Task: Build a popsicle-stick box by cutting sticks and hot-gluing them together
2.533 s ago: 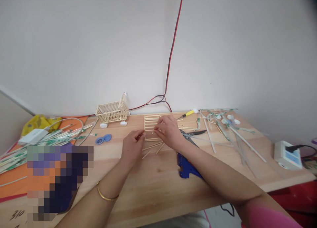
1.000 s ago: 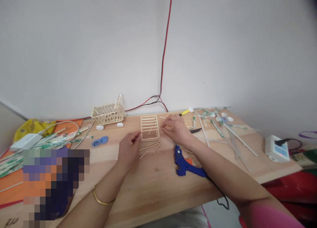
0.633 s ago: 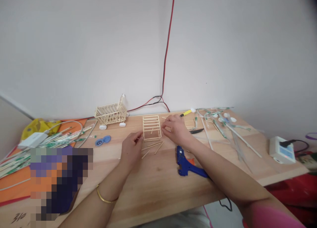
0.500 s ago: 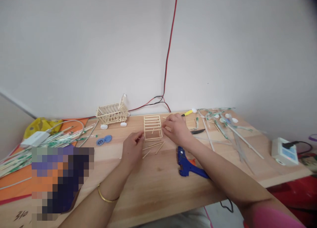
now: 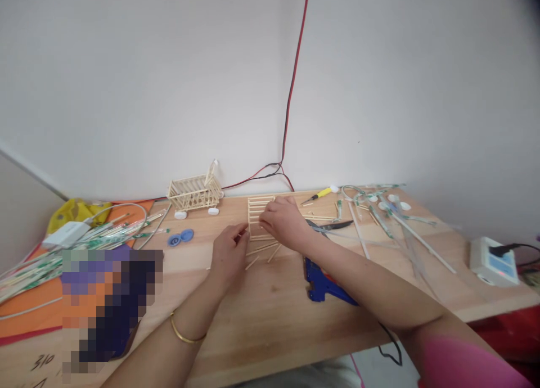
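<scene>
A small ladder-like frame of thin wooden sticks (image 5: 259, 203) lies on the table between my hands. At its left edge, my left hand (image 5: 230, 252) steadies it with thumb and fingers brought together. My right hand (image 5: 283, 222) reaches over the frame's right side, covering part of it. Its fingers are pinched low among the rungs, and whatever is between the fingertips is hidden. Just in front of the frame lie several loose cut sticks (image 5: 262, 248). A blue glue gun (image 5: 323, 287) rests under my right forearm, partly covered.
A stick-built cart (image 5: 194, 192) with white wheels stands at the back left, near blue caps (image 5: 180, 237). Bundled sticks (image 5: 105, 228) lie left. Behind my right hand are a yellow-handled knife (image 5: 323, 193) and dark scissors (image 5: 337, 225). A white power box (image 5: 493, 261) sits far right.
My right hand has moved left, from beside the frame to over its right part. The left hand stays at the frame's left edge. The view has shifted slightly.
</scene>
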